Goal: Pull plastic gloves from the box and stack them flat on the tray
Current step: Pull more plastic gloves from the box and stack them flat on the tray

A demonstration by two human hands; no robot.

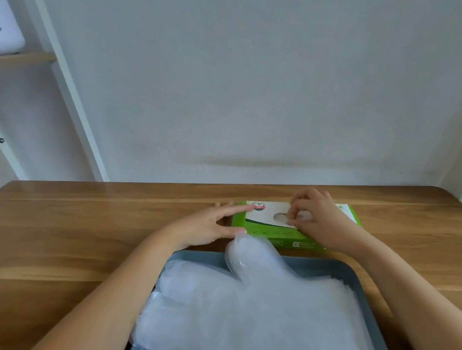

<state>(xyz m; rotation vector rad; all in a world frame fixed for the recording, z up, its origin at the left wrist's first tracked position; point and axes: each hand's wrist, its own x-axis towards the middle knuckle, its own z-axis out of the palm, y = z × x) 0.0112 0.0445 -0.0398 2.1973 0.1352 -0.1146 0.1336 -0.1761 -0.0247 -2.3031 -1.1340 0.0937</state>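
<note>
A green and white glove box [264,221] lies flat on the wooden table, just beyond a grey-blue tray [321,266]. A stack of clear plastic gloves [262,316] lies flat on the tray, one thumb part reaching over the far rim. My left hand [209,226] rests with straight fingers against the box's left end. My right hand [317,215] is on top of the box, its fingertips pinching clear glove plastic [280,218] at the oval opening.
The wooden table [62,239] runs to a white wall at the back. A white shelf frame [66,82] with a wooden shelf and a white package stands at the left. The tray's near part runs out of view at the bottom.
</note>
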